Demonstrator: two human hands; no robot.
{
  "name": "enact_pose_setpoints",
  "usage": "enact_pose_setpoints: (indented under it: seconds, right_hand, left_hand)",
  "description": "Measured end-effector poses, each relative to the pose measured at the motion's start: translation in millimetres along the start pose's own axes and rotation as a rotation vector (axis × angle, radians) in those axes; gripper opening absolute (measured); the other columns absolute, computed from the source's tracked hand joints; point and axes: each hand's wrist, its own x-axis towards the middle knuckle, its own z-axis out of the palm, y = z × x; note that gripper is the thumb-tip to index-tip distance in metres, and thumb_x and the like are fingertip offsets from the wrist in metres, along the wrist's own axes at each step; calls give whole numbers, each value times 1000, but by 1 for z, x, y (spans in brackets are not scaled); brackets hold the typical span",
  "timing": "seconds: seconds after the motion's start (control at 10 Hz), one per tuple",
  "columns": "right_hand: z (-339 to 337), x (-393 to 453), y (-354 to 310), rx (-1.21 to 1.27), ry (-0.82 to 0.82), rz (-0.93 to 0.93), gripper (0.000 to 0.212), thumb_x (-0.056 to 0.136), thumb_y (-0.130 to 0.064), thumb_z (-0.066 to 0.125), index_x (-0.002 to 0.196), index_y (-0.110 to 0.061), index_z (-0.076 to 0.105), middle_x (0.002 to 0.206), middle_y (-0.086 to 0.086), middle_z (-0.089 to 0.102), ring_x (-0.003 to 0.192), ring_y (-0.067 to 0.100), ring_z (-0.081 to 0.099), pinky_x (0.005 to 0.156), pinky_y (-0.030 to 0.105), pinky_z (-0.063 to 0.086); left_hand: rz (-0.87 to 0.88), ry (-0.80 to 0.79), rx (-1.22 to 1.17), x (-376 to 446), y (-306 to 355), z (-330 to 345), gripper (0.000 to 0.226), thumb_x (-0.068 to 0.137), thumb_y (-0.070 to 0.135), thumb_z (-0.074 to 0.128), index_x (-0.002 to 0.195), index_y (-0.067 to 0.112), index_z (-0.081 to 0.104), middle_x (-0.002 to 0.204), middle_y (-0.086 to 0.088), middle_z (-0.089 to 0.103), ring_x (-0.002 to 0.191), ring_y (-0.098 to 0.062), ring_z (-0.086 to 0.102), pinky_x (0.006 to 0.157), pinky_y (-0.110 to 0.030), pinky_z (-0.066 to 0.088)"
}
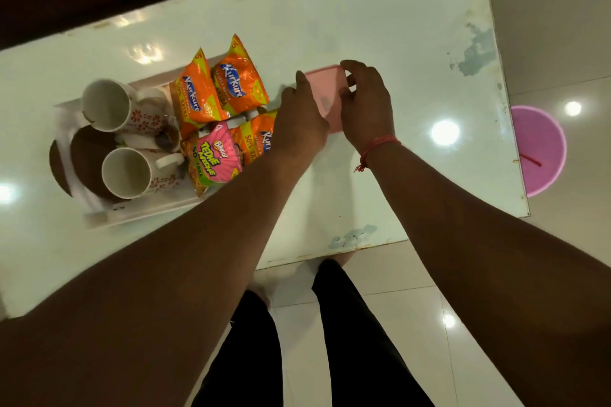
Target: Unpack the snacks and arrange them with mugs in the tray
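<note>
1. Your left hand and right hand meet over a pink box on the table, just right of the tray.
2. Your right hand's fingers curl over the box's far corner and right edge, gripping it. Your left hand lies against the box's left edge with the thumb raised; you cannot tell from here whether its fingers close on the box.
3. The snacks sit to the left of your hands, all at the right end of the tray: three orange packets and one pink packet. The nearest orange one is partly hidden under your left wrist.
4. Two white mugs lie on their sides at the tray's left end, mouths facing you, with dark brown round things beneath and beside them.
5. One thread band circles your right wrist.
6. One pink tub stands on the floor beyond the table's right edge.
</note>
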Motion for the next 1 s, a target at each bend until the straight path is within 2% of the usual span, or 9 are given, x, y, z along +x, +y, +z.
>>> enact_pose_setpoints:
  seconds: [0.3,0.5,0.6,0.7,0.8,0.9,1.0]
  right_hand:
    - [7,-7,-2,18,39,42,46,91,-5,47,132,-22,55,117,2,61,97,21,63,82,28,47]
    - [6,-10,-8,-45,18,44,48,95,-8,48,142,-19,48,126,6,59,108,24,61,97,37,48]
    - [4,-14,-14,-66,73,55,49,97,-11,49,145,-14,44,130,9,56,116,26,56,101,38,44]
    - [4,-29,-28,-206,185,11,46,97,-18,48,142,-12,45,134,9,54,120,30,51,102,37,39]
    - [18,-49,-51,-294,197,-56,44,97,-21,47,140,-13,47,135,10,53,119,32,51,100,40,40]
    - [51,-85,-90,-355,134,-175,44,96,-25,49,138,-12,49,134,12,55,119,35,50,98,47,41]
    - [71,-104,-106,-396,112,-253,44,95,-27,50,137,-12,50,132,13,56,119,36,50,98,47,41]
  left_hand:
    - [11,-32,31,-2,1,-6,89,92,14,66,157,3,6,152,-20,36,137,-33,44,106,-34,42]
    - [60,30,58,-11,1,-19,82,92,14,64,156,3,14,153,-18,34,137,-31,43,106,-34,42]
    - [166,86,73,-19,-4,-30,75,93,10,58,156,6,18,156,-16,32,140,-31,40,110,-35,42]
    - [329,186,91,-36,-22,-52,64,94,7,48,155,10,27,156,-11,35,141,-28,39,109,-35,42]
    - [402,249,99,-53,-45,-71,61,95,9,46,154,12,31,155,-10,37,141,-27,38,110,-36,41]
    - [477,330,152,-76,-104,-104,58,95,16,47,152,13,35,154,-12,39,143,-29,36,113,-38,37]
    - [496,375,236,-84,-147,-122,58,95,23,47,151,14,36,155,-12,40,144,-30,34,116,-40,33]
